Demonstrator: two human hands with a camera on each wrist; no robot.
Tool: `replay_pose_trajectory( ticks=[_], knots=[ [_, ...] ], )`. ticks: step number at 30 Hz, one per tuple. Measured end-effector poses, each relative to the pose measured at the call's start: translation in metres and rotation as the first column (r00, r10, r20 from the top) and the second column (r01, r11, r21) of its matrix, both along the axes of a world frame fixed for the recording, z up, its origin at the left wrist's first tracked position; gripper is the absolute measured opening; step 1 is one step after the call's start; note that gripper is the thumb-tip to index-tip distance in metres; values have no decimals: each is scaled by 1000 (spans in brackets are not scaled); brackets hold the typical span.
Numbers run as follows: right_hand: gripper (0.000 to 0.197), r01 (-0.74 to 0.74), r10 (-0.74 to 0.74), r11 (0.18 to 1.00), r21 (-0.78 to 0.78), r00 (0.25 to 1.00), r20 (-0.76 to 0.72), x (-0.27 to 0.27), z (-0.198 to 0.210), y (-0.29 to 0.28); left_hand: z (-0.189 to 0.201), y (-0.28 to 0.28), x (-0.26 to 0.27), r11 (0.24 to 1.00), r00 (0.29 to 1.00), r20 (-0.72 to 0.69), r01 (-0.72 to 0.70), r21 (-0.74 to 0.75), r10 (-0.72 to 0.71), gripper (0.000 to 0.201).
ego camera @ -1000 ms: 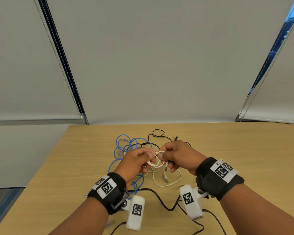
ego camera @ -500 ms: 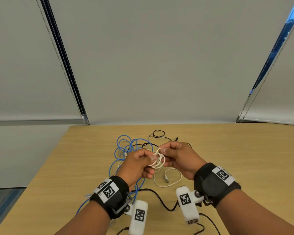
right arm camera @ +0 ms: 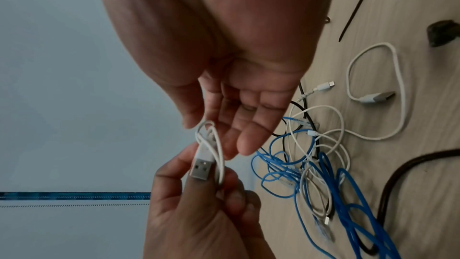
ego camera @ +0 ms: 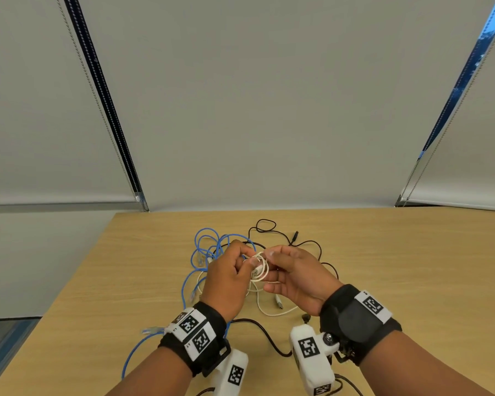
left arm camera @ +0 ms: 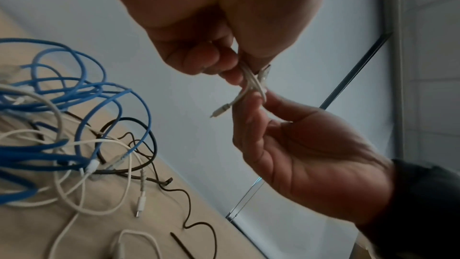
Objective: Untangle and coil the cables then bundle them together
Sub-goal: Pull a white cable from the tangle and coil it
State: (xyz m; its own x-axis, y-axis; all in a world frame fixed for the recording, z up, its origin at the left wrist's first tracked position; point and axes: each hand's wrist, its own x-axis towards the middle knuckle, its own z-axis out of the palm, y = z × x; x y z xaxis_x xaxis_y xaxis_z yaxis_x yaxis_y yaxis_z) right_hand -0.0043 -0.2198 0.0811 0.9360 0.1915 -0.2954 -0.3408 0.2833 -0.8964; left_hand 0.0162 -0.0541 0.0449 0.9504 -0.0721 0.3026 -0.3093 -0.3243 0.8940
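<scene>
A small white cable coil [ego camera: 260,270] is held above the table between both hands. My left hand [ego camera: 249,262] pinches the coil together with its USB plug [right arm camera: 202,167] under the thumb. My right hand [ego camera: 269,257] pinches the coil's top loop [right arm camera: 206,125] with thumb and forefinger, its other fingers loosely spread. The coil's small connector [left arm camera: 220,110] sticks out to one side. Under the hands lies a tangle on the table: a blue cable [ego camera: 205,247], a thin black cable [ego camera: 265,222] and a second white cable [ego camera: 266,310].
The wooden table [ego camera: 397,267] has its far edge against grey window blinds. A thicker black cable [ego camera: 265,335] runs across the near side between my wrists. A blue plug end [ego camera: 152,330] lies at the near left. A dark plug [ego camera: 306,318] sits near my right wrist.
The white cable's dangling end has been wound up into the coil. The coil now sits tighter between both hands, with the plug tucked under my left thumb.
</scene>
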Motion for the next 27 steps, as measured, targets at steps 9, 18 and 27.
replay_pose_trajectory(
  ticks=[9,18,27],
  knots=[
    [20,-74,156,860,-504,980,124,-5,2,12,2,0,-7,1000,999,-32,-14,-19,13,13],
    [30,-59,255,710,-701,950,178,-2,-3,-9,-3,13,-9,967,940,-324,25,-252,-109,22],
    [11,-53,167,825,-563,974,153,-15,-42,-2,-21,32,-21,815,758,-503,64,-576,-416,16]
  ],
)
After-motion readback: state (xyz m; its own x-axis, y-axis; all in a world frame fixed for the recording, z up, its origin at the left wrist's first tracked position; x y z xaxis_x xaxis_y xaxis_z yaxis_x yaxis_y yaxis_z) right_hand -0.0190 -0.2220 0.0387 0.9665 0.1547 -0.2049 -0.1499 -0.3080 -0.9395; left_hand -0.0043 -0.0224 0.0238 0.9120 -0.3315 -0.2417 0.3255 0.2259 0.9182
